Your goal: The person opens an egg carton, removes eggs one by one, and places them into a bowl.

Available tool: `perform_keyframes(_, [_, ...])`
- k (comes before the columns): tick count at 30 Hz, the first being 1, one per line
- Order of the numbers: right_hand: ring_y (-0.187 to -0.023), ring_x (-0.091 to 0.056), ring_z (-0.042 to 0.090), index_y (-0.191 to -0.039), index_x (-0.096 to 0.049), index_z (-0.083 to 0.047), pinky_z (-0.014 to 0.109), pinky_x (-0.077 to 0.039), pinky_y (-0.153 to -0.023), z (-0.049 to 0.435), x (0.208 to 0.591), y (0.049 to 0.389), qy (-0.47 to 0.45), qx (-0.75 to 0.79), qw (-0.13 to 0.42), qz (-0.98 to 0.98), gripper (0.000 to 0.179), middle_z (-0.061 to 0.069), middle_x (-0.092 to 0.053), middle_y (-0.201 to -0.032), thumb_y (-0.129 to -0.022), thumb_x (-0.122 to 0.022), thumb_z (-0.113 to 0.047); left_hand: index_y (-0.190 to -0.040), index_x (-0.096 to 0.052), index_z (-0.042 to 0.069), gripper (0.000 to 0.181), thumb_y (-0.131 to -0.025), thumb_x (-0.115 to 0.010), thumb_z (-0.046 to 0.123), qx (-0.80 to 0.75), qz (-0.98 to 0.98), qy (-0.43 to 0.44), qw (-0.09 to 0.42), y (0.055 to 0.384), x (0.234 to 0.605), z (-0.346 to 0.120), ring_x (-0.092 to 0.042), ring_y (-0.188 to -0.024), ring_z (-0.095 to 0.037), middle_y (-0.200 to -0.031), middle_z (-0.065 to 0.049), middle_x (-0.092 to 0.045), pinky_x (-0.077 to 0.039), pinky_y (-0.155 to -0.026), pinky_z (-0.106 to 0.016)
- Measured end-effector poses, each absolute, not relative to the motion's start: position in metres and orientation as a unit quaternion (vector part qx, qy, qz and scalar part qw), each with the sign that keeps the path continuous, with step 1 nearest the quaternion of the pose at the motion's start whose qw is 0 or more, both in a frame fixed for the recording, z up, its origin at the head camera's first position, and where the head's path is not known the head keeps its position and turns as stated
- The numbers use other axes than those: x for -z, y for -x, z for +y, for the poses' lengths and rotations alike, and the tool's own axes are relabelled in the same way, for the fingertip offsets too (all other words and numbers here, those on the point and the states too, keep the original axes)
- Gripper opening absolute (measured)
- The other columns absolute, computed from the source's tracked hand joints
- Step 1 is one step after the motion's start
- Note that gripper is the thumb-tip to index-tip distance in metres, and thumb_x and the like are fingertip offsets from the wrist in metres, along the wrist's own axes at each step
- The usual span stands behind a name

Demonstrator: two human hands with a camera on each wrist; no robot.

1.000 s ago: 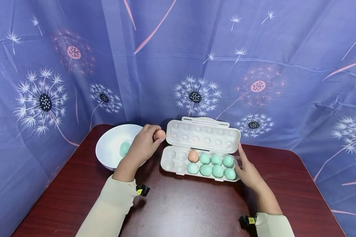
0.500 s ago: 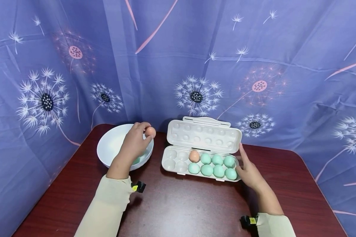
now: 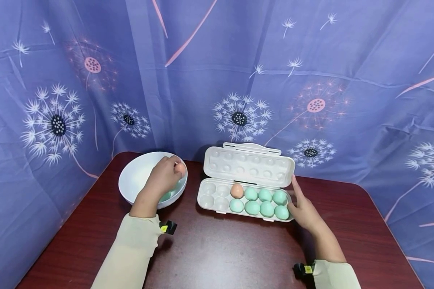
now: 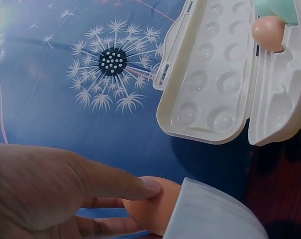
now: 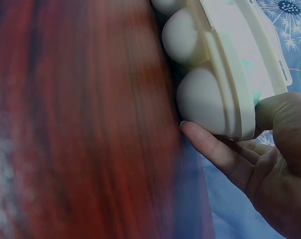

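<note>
My left hand (image 3: 162, 176) pinches a brown egg (image 3: 180, 169) between thumb and fingers, just inside the right rim of a white bowl (image 3: 130, 180). In the left wrist view, the bowl's wall hides part of that egg (image 4: 152, 206). Green eggs (image 3: 165, 196) show in the bowl below the hand. To the right lies an egg carton (image 3: 249, 163), lid raised, holding one brown egg (image 3: 236, 191) and several green eggs (image 3: 265, 195); its left cups (image 3: 209, 193) hold nothing. My right hand (image 3: 305, 208) grips the carton's right end, with a fingertip (image 5: 190, 130) against a cup's underside.
The dark red wooden table (image 3: 224, 249) extends in front of the bowl and carton. A blue curtain (image 3: 188, 100) with a dandelion print hangs right behind them and along both sides.
My left hand has carried the brown egg leftward from between carton and bowl, then down inside the bowl's rim. My right hand has stayed at the carton's end.
</note>
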State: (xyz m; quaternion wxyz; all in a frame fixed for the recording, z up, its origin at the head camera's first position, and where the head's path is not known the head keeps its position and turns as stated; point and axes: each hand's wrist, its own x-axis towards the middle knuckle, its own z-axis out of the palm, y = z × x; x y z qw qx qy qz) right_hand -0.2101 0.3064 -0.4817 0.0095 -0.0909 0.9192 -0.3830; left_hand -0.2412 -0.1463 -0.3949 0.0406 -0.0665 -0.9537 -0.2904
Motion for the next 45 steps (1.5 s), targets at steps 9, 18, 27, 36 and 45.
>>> perform_keyframes(9, [-0.056, -0.050, 0.009, -0.162, 0.011, -0.032, 0.023, -0.049, -0.064, 0.306, 0.481, 0.210, 0.090, 0.383, 0.011, 0.919, 0.096, 0.029, -0.054, -0.143, -0.095, -0.048, 0.003, -0.128, -0.061, -0.004, 0.038, -0.092, -0.060, 0.011, 0.283, -0.957, 0.059, 0.004, 0.239, 0.397, -0.145, -0.061, -0.112, -0.039, -0.121, -0.026, -0.062, -0.048, -0.100, -0.050])
perform_keyframes(18, [-0.064, -0.057, 0.011, -0.162, 0.011, -0.032, 0.023, -0.050, -0.065, 0.306, 0.481, 0.210, 0.089, 0.380, 0.011, 0.921, 0.096, 0.030, -0.053, -0.143, -0.095, -0.048, 0.003, -0.127, -0.062, -0.003, 0.039, -0.092, -0.055, 0.013, 0.263, -0.963, 0.058, -0.012, 0.243, 0.401, -0.146, -0.061, -0.108, -0.038, -0.121, -0.026, -0.063, -0.048, -0.100, -0.051])
perform_keyframes(27, [-0.065, -0.057, 0.010, -0.162, 0.010, -0.031, 0.023, -0.050, -0.067, 0.307, 0.482, 0.209, 0.091, 0.380, 0.008, 0.920, 0.096, 0.029, -0.054, -0.142, -0.095, -0.049, 0.003, -0.120, -0.066, 0.000, 0.039, -0.087, -0.050, 0.013, 0.252, -0.966, 0.062, -0.018, 0.247, 0.407, -0.147, -0.060, -0.099, -0.034, -0.115, -0.023, -0.066, -0.050, -0.094, -0.050])
perform_keyframes(36, [-0.059, -0.053, 0.009, -0.162, 0.010, -0.031, 0.023, -0.049, -0.065, 0.308, 0.482, 0.210, 0.093, 0.378, 0.004, 0.921, 0.096, 0.029, -0.055, -0.142, -0.095, -0.049, 0.003, -0.113, -0.067, 0.001, 0.033, -0.086, -0.050, 0.011, 0.235, -0.969, 0.068, -0.023, 0.248, 0.411, -0.147, -0.057, -0.090, -0.031, -0.107, -0.022, -0.066, -0.049, -0.084, -0.046])
perform_keyframes(45, [-0.054, -0.044, 0.007, -0.162, 0.009, -0.031, 0.023, -0.048, -0.062, 0.307, 0.482, 0.209, 0.091, 0.382, 0.006, 0.920, 0.096, 0.029, -0.054, -0.143, -0.094, -0.049, 0.003, -0.108, -0.069, 0.001, 0.028, -0.086, -0.054, 0.010, 0.202, -0.976, 0.084, -0.016, 0.248, 0.417, -0.146, -0.060, -0.091, -0.032, -0.103, -0.020, -0.067, -0.052, -0.085, -0.048])
